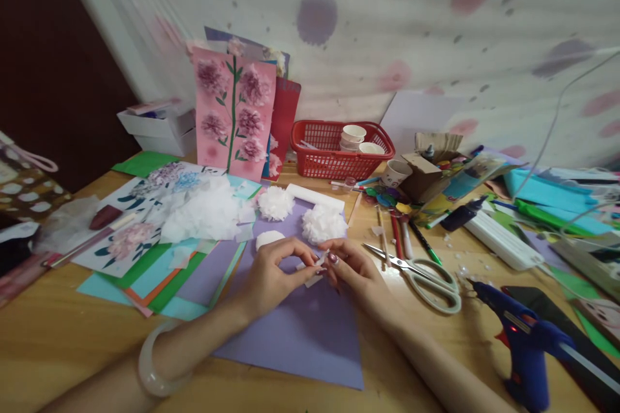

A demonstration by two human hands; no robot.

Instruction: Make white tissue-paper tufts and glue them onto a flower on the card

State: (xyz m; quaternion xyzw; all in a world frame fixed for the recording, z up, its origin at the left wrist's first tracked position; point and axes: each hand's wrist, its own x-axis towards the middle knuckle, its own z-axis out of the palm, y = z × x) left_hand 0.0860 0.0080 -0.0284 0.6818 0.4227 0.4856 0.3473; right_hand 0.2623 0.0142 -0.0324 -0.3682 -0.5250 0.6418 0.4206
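My left hand (281,271) and my right hand (356,271) meet over a purple sheet (300,335), both pinching a small piece of white paper (310,276) between the fingertips. Just beyond the fingers lie two fluffy white paper flowers, one at the left (275,204) and one at the right (324,224). A white round piece (269,239) is partly hidden behind my left hand. Behind the flowers a white paper roll (314,197) rests on the sheet.
Scissors (431,281) and a blue glue gun (526,342) lie on the right. White tissue (206,210) and coloured sheets (165,277) cover the left. A red basket (341,158) with cups and a pink flower card (232,116) stand behind.
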